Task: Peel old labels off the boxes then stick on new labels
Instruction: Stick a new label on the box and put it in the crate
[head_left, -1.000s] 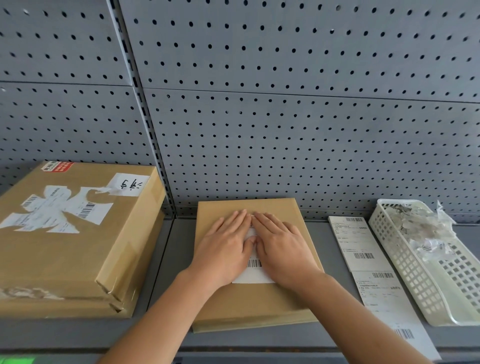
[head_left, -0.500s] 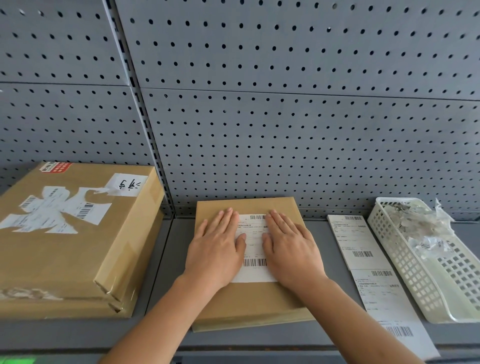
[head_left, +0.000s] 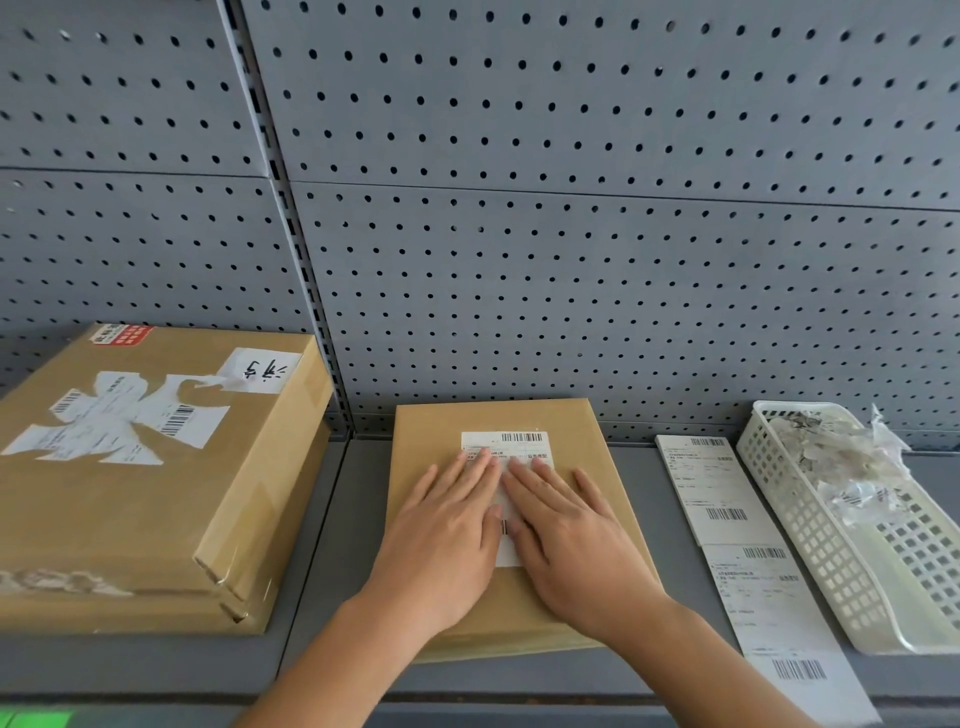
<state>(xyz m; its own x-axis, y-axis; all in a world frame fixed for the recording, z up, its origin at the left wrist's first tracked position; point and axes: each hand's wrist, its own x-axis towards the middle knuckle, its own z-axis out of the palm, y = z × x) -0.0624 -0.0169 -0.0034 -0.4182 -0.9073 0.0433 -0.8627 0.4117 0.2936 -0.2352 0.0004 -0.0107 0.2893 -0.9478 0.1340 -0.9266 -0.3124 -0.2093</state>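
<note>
On the small box at the middle of the shelf, both hands lie flat, palms down, fingers straight and held close together. The left hand and the right hand press side by side with the thumbs nearly meeting. Half a second ago they were parted toward either edge of the new label, and a second ago they were together but further up it. That label lies on the box top beneath them: its upper band with a barcode shows just past the fingertips, a thin strip shows between the thumbs, and the rest is covered. To the left, apart from the small box, sits a larger box bearing a torn old label. To the right a strip of fresh labels lies on the shelf. Beside it stands a white basket holding peeled scraps. A grey pegboard rises behind.
</note>
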